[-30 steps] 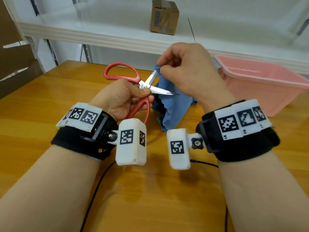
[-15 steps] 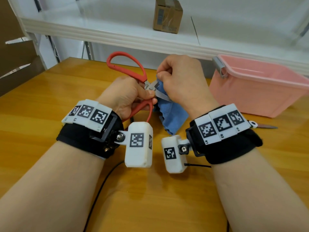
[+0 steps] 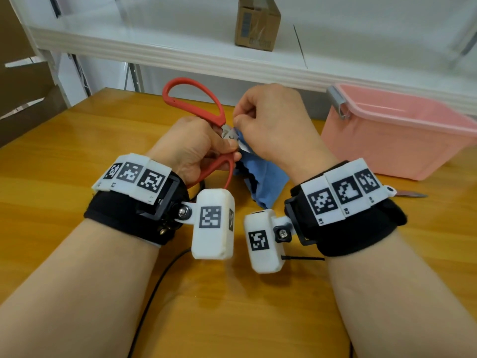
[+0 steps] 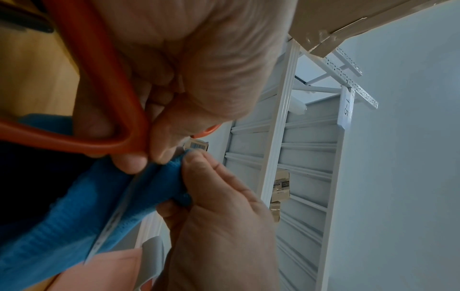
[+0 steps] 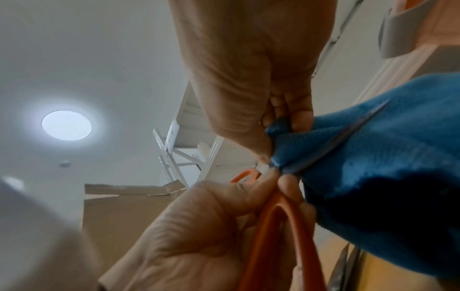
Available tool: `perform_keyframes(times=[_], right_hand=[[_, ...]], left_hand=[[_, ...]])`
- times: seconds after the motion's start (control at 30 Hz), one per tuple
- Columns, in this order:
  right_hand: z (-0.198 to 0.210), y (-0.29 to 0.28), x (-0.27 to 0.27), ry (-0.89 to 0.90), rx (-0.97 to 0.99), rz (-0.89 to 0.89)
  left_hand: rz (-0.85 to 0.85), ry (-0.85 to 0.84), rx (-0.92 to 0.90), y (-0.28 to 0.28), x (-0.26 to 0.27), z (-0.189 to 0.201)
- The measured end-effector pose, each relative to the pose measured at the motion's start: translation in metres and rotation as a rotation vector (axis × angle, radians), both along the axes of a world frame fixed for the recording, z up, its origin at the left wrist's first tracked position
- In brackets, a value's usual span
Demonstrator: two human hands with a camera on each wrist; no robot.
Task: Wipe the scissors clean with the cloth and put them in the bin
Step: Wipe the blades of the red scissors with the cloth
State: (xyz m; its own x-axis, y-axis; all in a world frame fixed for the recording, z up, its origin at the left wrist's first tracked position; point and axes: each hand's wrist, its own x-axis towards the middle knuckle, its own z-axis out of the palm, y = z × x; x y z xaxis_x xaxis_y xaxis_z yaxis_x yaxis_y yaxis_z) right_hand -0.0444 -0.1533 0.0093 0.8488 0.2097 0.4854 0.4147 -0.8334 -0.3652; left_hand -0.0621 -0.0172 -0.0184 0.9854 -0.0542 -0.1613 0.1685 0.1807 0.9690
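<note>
Red-handled scissors [image 3: 196, 104] stand open above the wooden table, one handle loop up and away, the other in my left hand [image 3: 198, 148], which grips it near the pivot. My right hand [image 3: 268, 125] pinches the blue cloth [image 3: 263, 177] around a blade right at the pivot; the cloth hangs down to the table. The left wrist view shows the blade [image 4: 117, 214] lying along the cloth [image 4: 74, 216] under the red handle [image 4: 104, 102]. From the right wrist, the blade [image 5: 348, 133] crosses the cloth [image 5: 388, 167]. The pink bin [image 3: 397, 133] stands at the right.
A second pair of scissors [image 3: 407, 194] lies on the table behind my right wrist, in front of the bin. A white shelf [image 3: 180, 52] with a cardboard box [image 3: 258, 21] runs along the back. A black cable [image 3: 154, 288] trails over the near table.
The scissors have tilted so the upper handle points further up. My right hand has slid with the cloth along the blade towards the pivot. Both hands have come closer together.
</note>
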Motion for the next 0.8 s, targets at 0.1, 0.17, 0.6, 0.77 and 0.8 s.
perform_keyframes(times=[0.1,0.17,0.6,0.77,0.8], right_hand=[[-0.001,-0.006,0.004,-0.012,0.058,-0.07],[0.0,-0.011,0.005,-0.022,0.085,-0.094],[0.003,-0.015,0.012,-0.034,0.158,0.007],[0.011,-0.03,0.013,-0.012,0.493,0.095],[0.012,-0.034,0.014,-0.01,0.522,0.1]], left_hand=[[0.008,0.005,0.011,-0.002,0.002,-0.002],[0.005,0.006,0.008,-0.002,0.002,-0.002],[-0.017,-0.002,-0.032,0.002,0.005,-0.002],[-0.059,0.012,-0.051,0.01,0.005,0.0],[-0.068,0.017,-0.051,0.011,0.004,0.0]])
